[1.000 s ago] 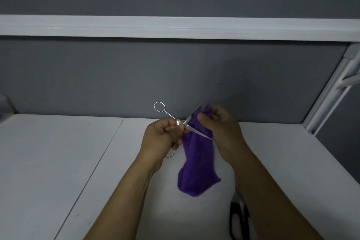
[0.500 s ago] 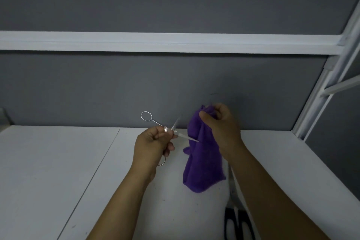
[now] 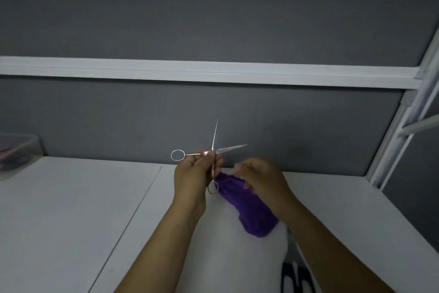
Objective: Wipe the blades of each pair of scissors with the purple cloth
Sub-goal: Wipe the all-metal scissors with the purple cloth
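my left hand point(image 3: 193, 174) pinches the silver scissors point(image 3: 231, 148) at the pivot, blades spread, one up, one pointing right; my right hand point(image 3: 262, 179) grips the purple cloth point(image 3: 251, 212) just below that rightward blade.

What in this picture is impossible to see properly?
Black-handled scissors: head view, cut by bottom edge, partly behind right forearm.
Clear box: head view, cut by left edge, contents blurred.
Purple cloth: head view, its top hidden by the right hand.
Silver scissors: pivot covered by the left hand.
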